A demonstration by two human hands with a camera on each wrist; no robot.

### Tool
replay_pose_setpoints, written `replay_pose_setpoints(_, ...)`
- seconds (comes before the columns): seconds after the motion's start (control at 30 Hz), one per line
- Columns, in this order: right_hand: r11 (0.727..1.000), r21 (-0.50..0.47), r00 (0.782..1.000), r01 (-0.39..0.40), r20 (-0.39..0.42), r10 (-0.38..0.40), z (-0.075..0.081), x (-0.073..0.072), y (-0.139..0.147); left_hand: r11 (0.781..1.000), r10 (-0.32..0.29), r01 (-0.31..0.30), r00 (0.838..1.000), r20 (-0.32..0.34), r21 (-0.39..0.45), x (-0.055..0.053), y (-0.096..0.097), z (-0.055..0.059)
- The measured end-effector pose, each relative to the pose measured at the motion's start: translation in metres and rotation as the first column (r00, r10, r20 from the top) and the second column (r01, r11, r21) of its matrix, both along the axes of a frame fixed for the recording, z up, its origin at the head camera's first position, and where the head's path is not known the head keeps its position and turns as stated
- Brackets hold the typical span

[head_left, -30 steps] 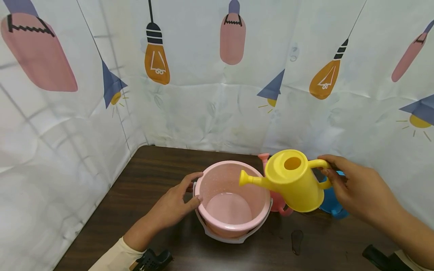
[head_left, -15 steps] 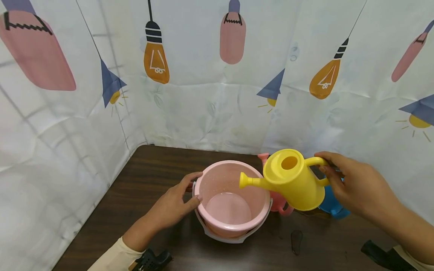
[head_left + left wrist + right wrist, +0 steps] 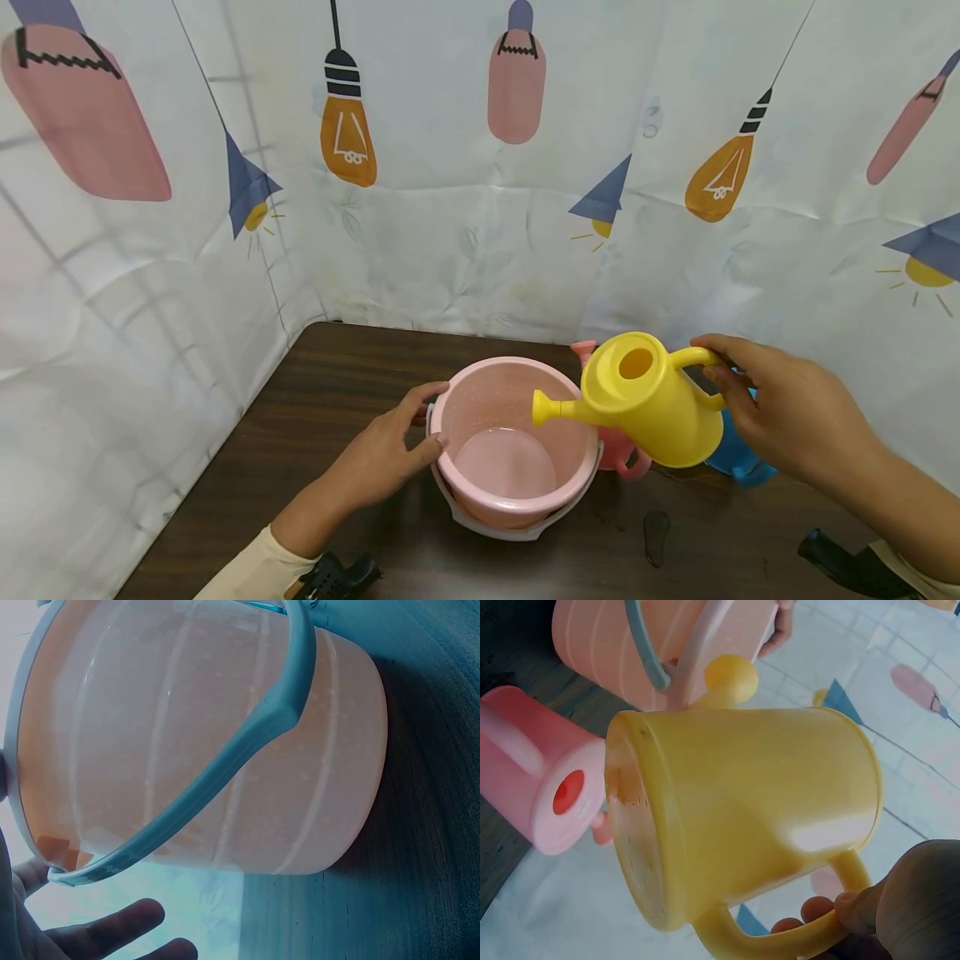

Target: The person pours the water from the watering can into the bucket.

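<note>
My right hand (image 3: 795, 408) grips the handle of a yellow toy watering can (image 3: 660, 408), tilted with its spout over the inside of a pink bucket (image 3: 517, 502). No stream shows at the spout. My left hand (image 3: 382, 450) touches the bucket's left rim with thumb and index fingertips; in the left wrist view its other fingers (image 3: 112, 930) extend loosely beside the bucket wall. The bucket stands upright, its grey handle (image 3: 225, 765) hanging down. Behind the yellow can, a pink watering can (image 3: 617, 450) is partly hidden, clearer in the right wrist view.
A blue item (image 3: 738, 458), mostly hidden, stands behind my right hand on the dark wooden table (image 3: 352, 358). A small wet patch (image 3: 656, 537) lies right of the bucket. Printed white cloth (image 3: 450, 242) hangs behind and on the left.
My right hand has shifted slightly left, and the yellow watering can has tipped a little further, its base swinging right. The left hand and bucket have stayed put.
</note>
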State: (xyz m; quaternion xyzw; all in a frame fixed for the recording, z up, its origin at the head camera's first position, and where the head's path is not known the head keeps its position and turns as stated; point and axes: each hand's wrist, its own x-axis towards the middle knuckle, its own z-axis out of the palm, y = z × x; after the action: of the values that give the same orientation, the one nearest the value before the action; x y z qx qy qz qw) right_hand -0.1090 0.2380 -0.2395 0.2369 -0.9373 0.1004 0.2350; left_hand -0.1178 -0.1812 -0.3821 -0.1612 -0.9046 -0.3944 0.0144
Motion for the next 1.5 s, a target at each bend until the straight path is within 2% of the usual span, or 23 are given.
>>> replay_pose_setpoints(1.5,1.000,0.013,0.999,0.022,0.041,-0.022,0.0011,-0.0024,0.0031,1.000,-0.007,0.007,1.000,0.010,0.012,0.0000,0.0005,0.0002)
